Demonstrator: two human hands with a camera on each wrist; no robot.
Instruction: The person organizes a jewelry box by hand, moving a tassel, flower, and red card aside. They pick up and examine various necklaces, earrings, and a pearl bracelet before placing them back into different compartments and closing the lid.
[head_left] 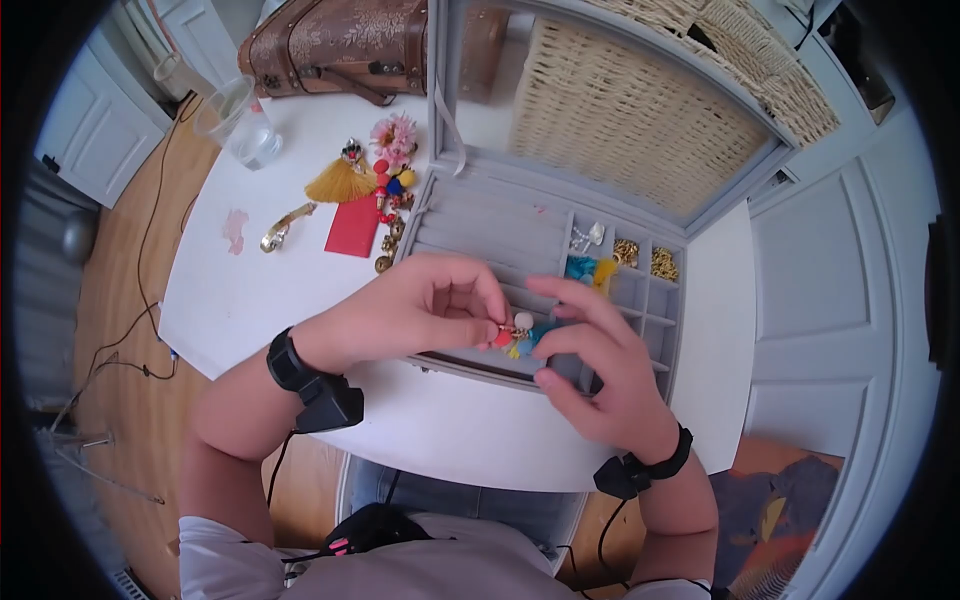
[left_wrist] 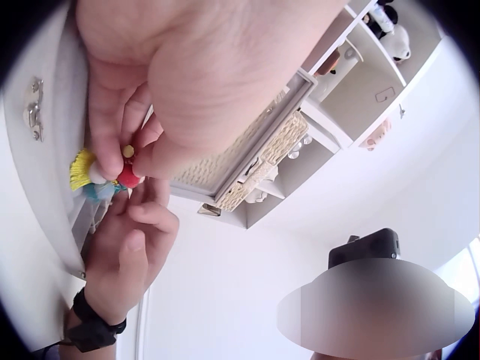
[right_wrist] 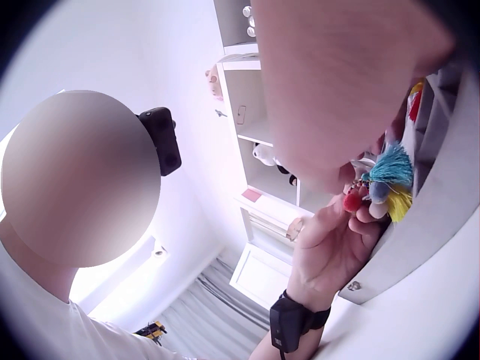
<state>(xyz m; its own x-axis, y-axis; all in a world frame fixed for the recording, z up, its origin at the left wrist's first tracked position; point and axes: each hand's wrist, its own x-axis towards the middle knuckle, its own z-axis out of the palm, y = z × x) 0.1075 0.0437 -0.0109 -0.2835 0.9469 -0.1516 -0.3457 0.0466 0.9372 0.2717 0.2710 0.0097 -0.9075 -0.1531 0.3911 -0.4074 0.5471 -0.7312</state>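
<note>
1. Pinching a tasselled trinket point(right_wrist: 390, 168) by its red bead point(right_wrist: 352, 202): left hand point(head_left: 405, 308). Right hand's point(head_left: 612, 378) fingers are spread at 3 o'clock, can't tell if touching.
2. Teal and yellow tassels, kinda fluffy, over the box point(head_left: 470, 372).
3. Gold chains point(head_left: 664, 264) in compartments, 2 o'clock; pink flower point(head_left: 395, 138) outside, 11.

The white desk point(head_left: 450, 440) bears a grey compartmented box point(head_left: 480, 222), a red flat square point(head_left: 353, 226) and a brown patterned case point(head_left: 335, 45).
</note>
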